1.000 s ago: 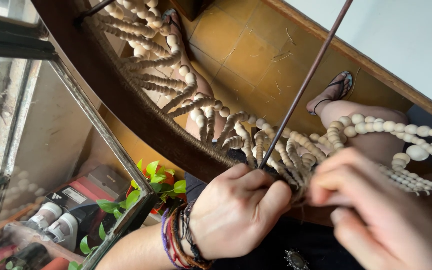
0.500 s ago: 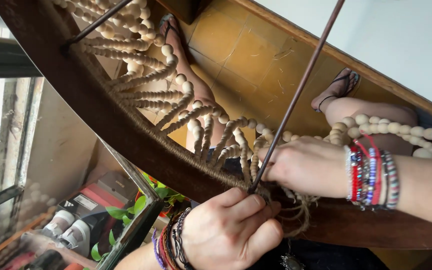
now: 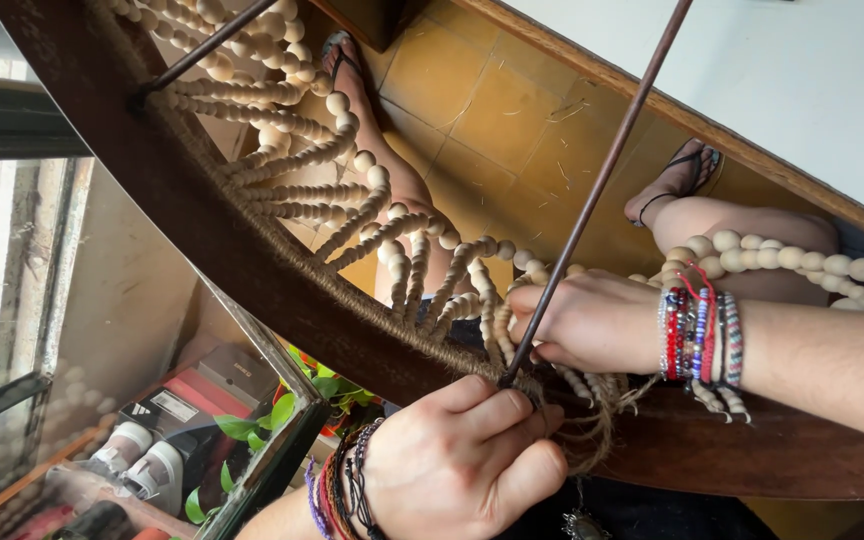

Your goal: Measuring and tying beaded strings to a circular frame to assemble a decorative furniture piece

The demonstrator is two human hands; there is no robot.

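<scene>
jute twine [image 3: 592, 440] runs bunched between our hands, at the inner edge of the dark wooden hoop [image 3: 252, 270]. our left hand [image 3: 467, 465] is clenched around the twine, low in the view, touching the hoop. our right hand [image 3: 587, 322] pinches twine and beaded strands just above it, beside a thin dark rod [image 3: 602, 185] that crosses the hoop. strings of pale wooden beads [image 3: 352, 190] fan out from the hoop's wrapped edge. beaded bracelets [image 3: 702, 335] circle our right wrist. below lie a yellow tiled floor [image 3: 492, 110] and our sandalled feet [image 3: 687, 175].
</scene>
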